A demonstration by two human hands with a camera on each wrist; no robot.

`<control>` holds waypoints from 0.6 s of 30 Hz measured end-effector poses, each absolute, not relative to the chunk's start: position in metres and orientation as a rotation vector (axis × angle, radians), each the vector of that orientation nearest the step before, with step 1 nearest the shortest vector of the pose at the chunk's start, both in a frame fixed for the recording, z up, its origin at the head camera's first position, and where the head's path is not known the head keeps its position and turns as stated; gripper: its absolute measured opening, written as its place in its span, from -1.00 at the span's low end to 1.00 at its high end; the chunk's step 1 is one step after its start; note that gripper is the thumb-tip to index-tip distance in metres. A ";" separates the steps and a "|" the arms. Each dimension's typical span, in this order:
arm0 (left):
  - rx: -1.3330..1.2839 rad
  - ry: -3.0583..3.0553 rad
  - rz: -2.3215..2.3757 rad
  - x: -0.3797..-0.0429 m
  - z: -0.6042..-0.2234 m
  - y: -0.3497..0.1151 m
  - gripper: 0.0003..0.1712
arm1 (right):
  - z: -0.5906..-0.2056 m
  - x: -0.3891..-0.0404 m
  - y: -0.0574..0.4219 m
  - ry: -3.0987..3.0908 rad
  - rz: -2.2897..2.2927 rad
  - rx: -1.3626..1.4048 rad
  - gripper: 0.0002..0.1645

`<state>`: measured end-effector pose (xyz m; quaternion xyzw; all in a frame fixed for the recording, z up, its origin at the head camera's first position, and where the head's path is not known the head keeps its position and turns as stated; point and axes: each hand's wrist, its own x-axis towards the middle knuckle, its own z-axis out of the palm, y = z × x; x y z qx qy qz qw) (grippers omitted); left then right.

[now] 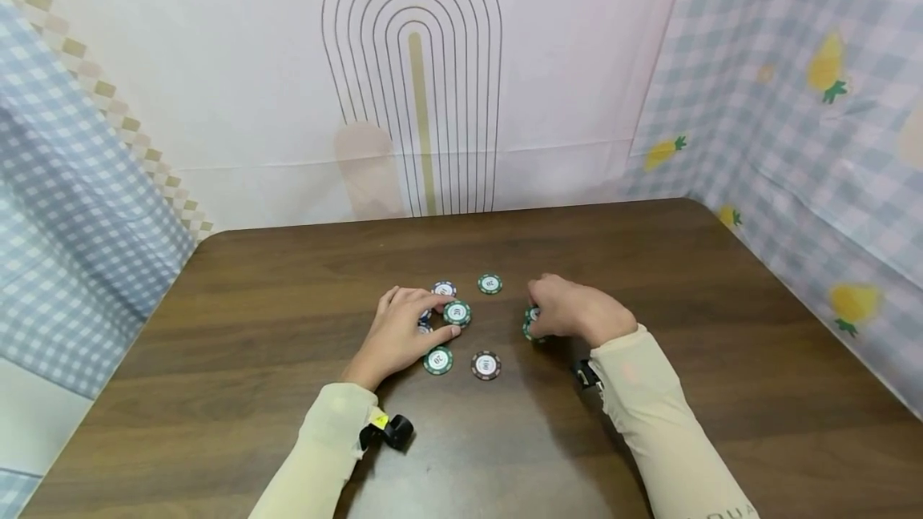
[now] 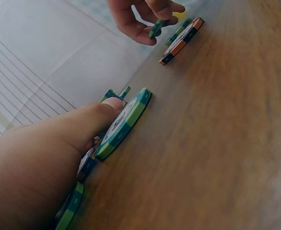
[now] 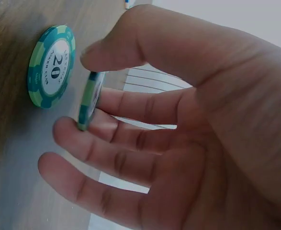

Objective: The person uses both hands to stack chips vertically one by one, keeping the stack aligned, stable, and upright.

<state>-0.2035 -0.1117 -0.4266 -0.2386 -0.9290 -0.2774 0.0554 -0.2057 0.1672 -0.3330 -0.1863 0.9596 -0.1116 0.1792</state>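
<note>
My left hand (image 1: 399, 328) reaches over the table, its thumb and index finger pinching a green poker chip (image 1: 457, 312) between them. Another chip seems to lie just beneath that one. Blue-and-white chips (image 1: 444, 288) lie by the left fingers, partly covered. Closer to me, below the thumb, is a green chip (image 1: 438, 360) marked 20. On the right, my right hand (image 1: 577, 311) pinches a green chip (image 3: 88, 100) on edge, thumb above and fingers below. Beside it a green 20 chip (image 3: 52, 67) lies flat on the wood; the head view shows both only partly.
Between the hands lie a green chip (image 1: 489, 283) towards the back and a dark brown-and-white chip (image 1: 486, 365) towards the front. The brown wooden table (image 1: 288, 279) ends at a printed cloth (image 1: 259, 102) behind. Checked curtains (image 1: 779, 134) hang along both sides.
</note>
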 end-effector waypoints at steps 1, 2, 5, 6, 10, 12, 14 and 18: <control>-0.725 -2.823 -0.842 -0.203 -0.427 -0.112 -0.43 | -0.333 -0.206 0.167 2.714 -0.320 -0.531 -0.84; -0.723 -2.826 -0.841 -0.203 -0.427 -0.112 -0.44 | -0.333 -0.206 0.166 2.712 -0.327 -0.536 -0.84; -0.722 -2.829 -0.842 -0.203 -0.427 -0.112 -0.44 | -0.334 -0.206 0.165 2.713 -0.343 -0.560 -0.86; -0.722 -2.832 -0.843 -0.203 -0.427 -0.112 -0.43 | -0.333 -0.206 0.165 2.716 -0.346 -0.572 -0.86; -0.735 -2.821 -0.847 -0.205 -0.425 -0.112 -0.43 | -0.333 -0.208 0.165 2.732 -0.340 -0.634 -0.85; -0.737 -2.818 -0.848 -0.206 -0.425 -0.112 -0.43 | -0.333 -0.209 0.164 2.732 -0.344 -0.657 -0.82; -0.735 -2.820 -0.846 -0.206 -0.425 -0.112 -0.43 | -0.334 -0.210 0.163 2.733 -0.353 -0.671 -0.78; -0.735 -2.833 -0.840 -0.205 -0.427 -0.113 -0.43 | -0.336 -0.209 0.160 2.748 -0.376 -0.678 -0.73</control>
